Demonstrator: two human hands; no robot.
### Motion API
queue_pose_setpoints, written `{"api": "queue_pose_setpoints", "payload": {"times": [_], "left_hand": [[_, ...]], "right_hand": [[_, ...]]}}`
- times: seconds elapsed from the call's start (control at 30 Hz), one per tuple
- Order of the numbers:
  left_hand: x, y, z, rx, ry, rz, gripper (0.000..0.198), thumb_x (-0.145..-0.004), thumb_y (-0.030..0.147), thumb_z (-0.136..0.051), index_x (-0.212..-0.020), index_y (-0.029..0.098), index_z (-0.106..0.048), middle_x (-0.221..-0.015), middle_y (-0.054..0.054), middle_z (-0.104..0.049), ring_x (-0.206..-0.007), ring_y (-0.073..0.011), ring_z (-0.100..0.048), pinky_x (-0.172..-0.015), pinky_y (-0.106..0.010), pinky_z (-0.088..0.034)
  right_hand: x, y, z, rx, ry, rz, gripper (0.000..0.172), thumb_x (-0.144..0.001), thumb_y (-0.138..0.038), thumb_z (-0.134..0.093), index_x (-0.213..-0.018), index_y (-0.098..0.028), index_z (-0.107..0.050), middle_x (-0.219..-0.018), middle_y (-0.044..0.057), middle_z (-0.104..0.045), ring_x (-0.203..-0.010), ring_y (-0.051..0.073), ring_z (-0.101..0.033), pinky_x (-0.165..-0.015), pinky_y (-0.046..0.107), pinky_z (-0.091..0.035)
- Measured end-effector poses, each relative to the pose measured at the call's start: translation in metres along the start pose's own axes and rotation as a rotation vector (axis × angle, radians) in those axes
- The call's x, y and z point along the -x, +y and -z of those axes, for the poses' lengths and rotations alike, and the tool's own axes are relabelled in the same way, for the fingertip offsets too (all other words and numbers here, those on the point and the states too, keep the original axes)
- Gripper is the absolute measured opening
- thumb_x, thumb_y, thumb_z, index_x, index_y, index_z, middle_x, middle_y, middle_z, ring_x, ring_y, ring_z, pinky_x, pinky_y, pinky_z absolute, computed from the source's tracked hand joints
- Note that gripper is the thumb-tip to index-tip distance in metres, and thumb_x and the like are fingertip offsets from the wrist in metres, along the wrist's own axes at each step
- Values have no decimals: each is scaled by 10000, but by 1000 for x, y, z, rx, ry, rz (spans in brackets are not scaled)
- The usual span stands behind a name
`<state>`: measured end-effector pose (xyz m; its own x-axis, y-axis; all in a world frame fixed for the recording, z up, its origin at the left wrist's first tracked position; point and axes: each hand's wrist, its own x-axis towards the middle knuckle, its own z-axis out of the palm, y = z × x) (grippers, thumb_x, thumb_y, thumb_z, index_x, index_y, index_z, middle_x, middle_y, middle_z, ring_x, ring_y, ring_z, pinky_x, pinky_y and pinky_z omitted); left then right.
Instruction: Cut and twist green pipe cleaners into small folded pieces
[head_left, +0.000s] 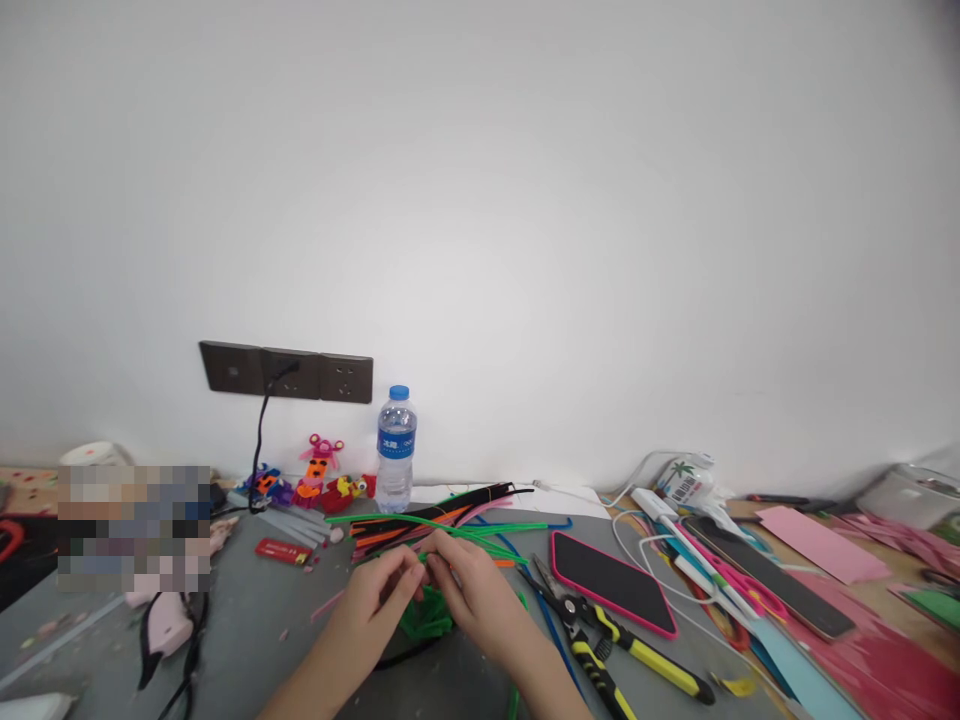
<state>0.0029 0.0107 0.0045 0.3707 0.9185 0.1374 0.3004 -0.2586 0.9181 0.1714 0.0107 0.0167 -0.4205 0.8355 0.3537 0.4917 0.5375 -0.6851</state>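
Both my hands meet at the lower middle of the grey table. My left hand and my right hand pinch a green pipe cleaner, bunched into a fuzzy clump between and below my fingers. Just behind my hands lies a pile of loose pipe cleaners in green, orange, black and pink.
Yellow-handled pliers and a phone in a pink case lie to the right, with a second phone, cables and pink paper beyond. A water bottle, small craft figures and a wall socket strip stand behind. A glue gun lies left.
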Motion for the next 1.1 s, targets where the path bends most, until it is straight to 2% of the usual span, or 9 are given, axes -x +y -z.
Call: {"api": "queue_pose_setpoints", "payload": {"times": [0.27, 0.47, 0.7, 0.83, 1.1], "left_hand": [[-1, -2, 0, 4, 8, -10, 371, -936, 479, -389, -740, 203, -541, -677, 1, -571, -622, -165, -521, -573, -234, -381], [-2, -1, 0, 10, 21, -13, 356, -928, 464, -410, -743, 199, -559, -675, -2, -591, -621, -167, -539, -568, -229, -394], [-2, 3, 1, 9, 27, -25, 372, -934, 444, -397, -708, 195, -555, -672, -10, -590, -628, -169, -548, -570, -229, -401], [-2, 4, 1, 14, 40, -32, 371, -930, 449, -402, -711, 196, -563, -667, -11, -591, -625, -171, -553, -563, -227, -408], [-2, 0, 0, 12, 51, -43, 373, -927, 446, -409, -710, 195, -579, -665, -14, -590, -624, -172, -552, -555, -223, -404]], "right_hand": [[-1, 3, -4, 59, -19, -14, 197, -960, -134, -359, -971, -226, -533, -853, 26, -636, -787, 170, -589, -700, 246, -409], [-1, 5, -5, 65, 20, 7, 199, -920, -88, -402, -977, -224, -537, -905, 36, -628, -837, 179, -577, -730, 256, -419], [0, 3, 0, 31, 4, 26, 185, -937, -119, -424, -925, -230, -571, -842, 17, -636, -807, 173, -578, -726, 255, -411], [0, 4, 0, 25, 37, 36, 201, -923, -96, -434, -924, -231, -583, -843, 16, -639, -799, 172, -577, -724, 259, -416], [-1, 7, 0, 4, 84, 77, 245, -845, -21, -506, -936, -234, -584, -986, 41, -648, -946, 204, -572, -824, 319, -428]]}}
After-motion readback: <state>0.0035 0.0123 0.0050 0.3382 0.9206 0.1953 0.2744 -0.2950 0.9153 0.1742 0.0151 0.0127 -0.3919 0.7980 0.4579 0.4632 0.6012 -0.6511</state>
